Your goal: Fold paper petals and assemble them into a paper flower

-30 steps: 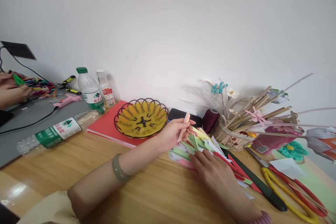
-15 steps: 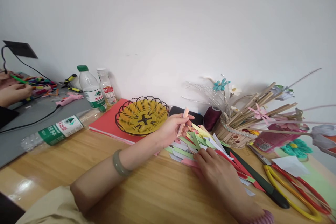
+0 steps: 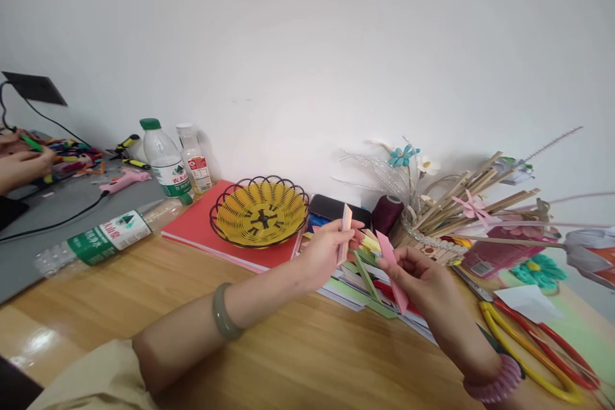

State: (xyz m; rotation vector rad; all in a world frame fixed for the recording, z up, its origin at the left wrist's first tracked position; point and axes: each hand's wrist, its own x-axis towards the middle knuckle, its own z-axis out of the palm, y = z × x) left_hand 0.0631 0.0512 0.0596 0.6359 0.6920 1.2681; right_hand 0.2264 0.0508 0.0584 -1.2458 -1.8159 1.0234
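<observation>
My left hand (image 3: 331, 248) is closed on a small stack of pale pink paper strips (image 3: 344, 234), held nearly upright between thumb and fingers. Just to its right, my right hand (image 3: 425, 278) pinches a single pink paper strip (image 3: 393, 269) with slanted ends. Both hands are above a loose pile of cut paper strips (image 3: 368, 278) in green, white, yellow and red. Parts of the pile are hidden behind my fingers. The two held pieces are close together but apart.
A yellow woven basket (image 3: 262, 214) sits on red paper (image 3: 192, 221). Scissors (image 3: 528, 333), a dark thread spool (image 3: 387, 214) and a holder of sticks (image 3: 437, 237) stand to the right. Bottles (image 3: 166, 160) are left, beyond which another person's hands (image 3: 26, 163) work.
My right hand has lifted from the pile with a pink paper strip in its pinch. My left hand, still on its strips, has shifted slightly right.
</observation>
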